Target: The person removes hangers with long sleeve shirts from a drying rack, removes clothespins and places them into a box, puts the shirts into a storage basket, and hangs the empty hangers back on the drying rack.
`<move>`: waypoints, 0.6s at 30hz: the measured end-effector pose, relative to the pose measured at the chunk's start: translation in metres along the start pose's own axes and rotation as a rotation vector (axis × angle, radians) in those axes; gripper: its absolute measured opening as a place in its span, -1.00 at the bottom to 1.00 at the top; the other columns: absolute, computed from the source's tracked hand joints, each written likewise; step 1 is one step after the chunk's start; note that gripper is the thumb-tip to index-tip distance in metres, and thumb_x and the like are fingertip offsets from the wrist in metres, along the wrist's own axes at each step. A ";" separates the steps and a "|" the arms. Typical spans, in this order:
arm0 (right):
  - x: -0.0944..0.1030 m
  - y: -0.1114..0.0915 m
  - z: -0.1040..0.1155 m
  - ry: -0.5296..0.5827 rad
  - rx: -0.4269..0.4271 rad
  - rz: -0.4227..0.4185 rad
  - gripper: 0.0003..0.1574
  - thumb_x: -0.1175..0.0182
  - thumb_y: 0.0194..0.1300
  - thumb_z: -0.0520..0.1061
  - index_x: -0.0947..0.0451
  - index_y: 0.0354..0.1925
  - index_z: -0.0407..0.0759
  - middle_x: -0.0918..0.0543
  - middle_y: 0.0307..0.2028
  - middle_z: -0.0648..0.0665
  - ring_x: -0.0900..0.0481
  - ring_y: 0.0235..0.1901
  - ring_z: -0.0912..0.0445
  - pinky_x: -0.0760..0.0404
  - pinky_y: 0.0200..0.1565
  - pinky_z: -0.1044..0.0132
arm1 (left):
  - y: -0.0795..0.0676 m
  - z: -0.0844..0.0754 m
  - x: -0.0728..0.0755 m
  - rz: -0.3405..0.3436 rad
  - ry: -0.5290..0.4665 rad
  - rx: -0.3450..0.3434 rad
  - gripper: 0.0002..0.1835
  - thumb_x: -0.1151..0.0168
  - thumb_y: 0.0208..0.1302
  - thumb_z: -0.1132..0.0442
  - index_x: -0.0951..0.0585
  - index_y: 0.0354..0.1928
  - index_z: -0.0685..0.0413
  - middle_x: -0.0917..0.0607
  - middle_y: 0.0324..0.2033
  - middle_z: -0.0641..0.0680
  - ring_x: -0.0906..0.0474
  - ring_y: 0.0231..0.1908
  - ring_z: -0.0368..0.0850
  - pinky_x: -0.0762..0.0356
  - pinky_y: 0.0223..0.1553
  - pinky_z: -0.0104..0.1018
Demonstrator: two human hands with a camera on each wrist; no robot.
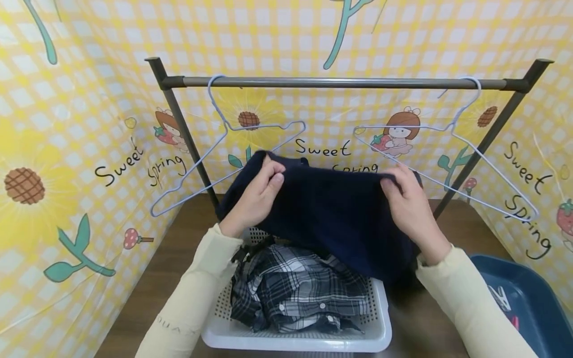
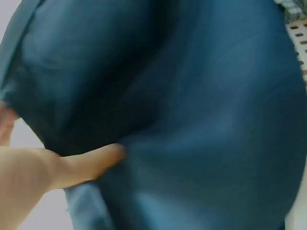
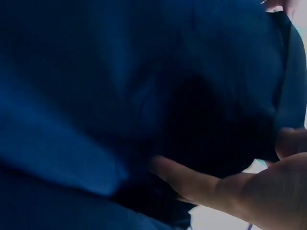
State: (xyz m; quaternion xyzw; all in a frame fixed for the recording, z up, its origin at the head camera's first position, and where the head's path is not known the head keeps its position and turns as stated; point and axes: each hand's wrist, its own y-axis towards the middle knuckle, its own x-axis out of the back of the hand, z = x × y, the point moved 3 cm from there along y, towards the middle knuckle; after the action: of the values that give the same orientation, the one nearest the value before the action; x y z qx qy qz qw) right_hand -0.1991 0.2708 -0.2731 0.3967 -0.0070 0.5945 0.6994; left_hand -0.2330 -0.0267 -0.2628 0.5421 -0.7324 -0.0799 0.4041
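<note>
A dark navy garment point(image 1: 331, 214) is stretched between both hands above a white basket point(image 1: 295, 343). My left hand point(image 1: 257, 194) pinches its upper edge on the left, thumb on the near side. On the right, my right hand point(image 1: 409, 206) grips the same upper edge, and cloth hangs below it past the basket's right side. Navy cloth point(image 2: 201, 120) fills most of the left wrist view, with the thumb lying against it. The right wrist view likewise shows the thumb point(image 3: 187, 179) pressed on the cloth. Folds hide what kind of garment it is.
In the basket lies a black-and-white plaid shirt point(image 1: 304, 288) with buttons. Behind it, a dark rack bar point(image 1: 331, 82) carries two light-blue hangers, one left point(image 1: 215, 104) and one right point(image 1: 465, 107). A blue tray point(image 1: 532, 303) with clips stands at the right.
</note>
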 end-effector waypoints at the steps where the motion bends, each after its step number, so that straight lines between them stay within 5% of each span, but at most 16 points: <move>1: -0.003 0.010 0.001 0.057 0.005 -0.031 -0.70 0.05 0.47 -0.12 -0.49 0.00 -0.27 -0.25 0.32 -0.23 0.00 0.38 -0.02 -0.04 0.27 -0.10 | 0.004 -0.002 0.003 -0.027 -0.030 -0.029 -0.83 0.22 0.50 0.34 -0.33 -0.08 0.30 -0.30 0.17 0.35 -0.13 0.28 0.04 -0.11 0.20 -0.19; 4: -0.005 0.037 0.016 0.223 0.098 -0.163 -0.76 0.01 0.43 -0.24 -0.50 -0.07 -0.39 -0.27 0.31 -0.23 -0.06 0.36 0.04 -0.05 0.29 0.14 | 0.018 -0.014 0.014 -0.138 -0.049 -0.173 -0.86 0.20 0.45 0.45 -0.35 -0.16 0.42 0.12 0.38 0.43 0.42 0.40 0.10 0.30 0.34 -0.15; 8: 0.001 0.061 0.049 0.381 0.333 -0.298 -0.88 -0.04 0.33 -0.40 -0.47 -0.24 -0.51 -0.23 0.32 -0.29 -0.06 0.36 0.03 -0.12 0.28 0.21 | 0.037 -0.024 0.029 -0.317 0.183 -0.441 -0.90 0.12 0.37 0.47 -0.42 -0.25 0.36 0.17 0.35 0.50 0.51 0.38 0.22 0.46 0.32 -0.03; 11: 0.003 0.064 0.062 0.399 0.468 -0.289 -0.94 -0.07 0.25 -0.49 -0.48 -0.30 -0.54 -0.27 0.29 -0.34 -0.09 0.35 -0.04 -0.14 0.27 0.15 | 0.038 -0.017 0.042 -0.415 0.381 -0.558 -0.89 0.05 0.35 0.38 -0.48 -0.26 0.23 0.15 0.35 0.51 0.50 0.37 0.24 0.48 0.30 0.09; 14: 0.000 0.056 0.053 0.298 0.543 -0.197 -0.87 -0.16 0.15 -0.52 -0.55 -0.28 -0.49 -0.36 0.22 -0.36 -0.20 0.30 -0.12 -0.15 0.26 0.13 | 0.023 -0.009 0.050 -0.395 0.464 -0.549 -0.87 0.03 0.36 0.29 -0.50 -0.29 0.15 0.09 0.38 0.41 0.46 0.38 0.23 0.45 0.28 0.15; 18: -0.012 0.022 0.031 0.063 0.619 -0.007 -0.71 -0.28 0.04 -0.46 -0.64 -0.19 -0.31 -0.51 0.11 -0.29 -0.40 0.15 -0.14 -0.28 0.19 0.09 | -0.022 -0.004 0.052 -0.230 0.475 -0.428 -0.81 0.06 0.42 0.24 -0.51 -0.30 0.15 0.02 0.39 0.37 0.36 0.38 0.28 0.35 0.23 0.28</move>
State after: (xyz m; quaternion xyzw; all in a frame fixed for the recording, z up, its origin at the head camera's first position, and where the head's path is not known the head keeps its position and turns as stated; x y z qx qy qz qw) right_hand -0.2071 0.2431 -0.2459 0.5722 0.1973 0.5780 0.5473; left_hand -0.2186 -0.0783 -0.2458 0.5275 -0.5183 -0.1487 0.6565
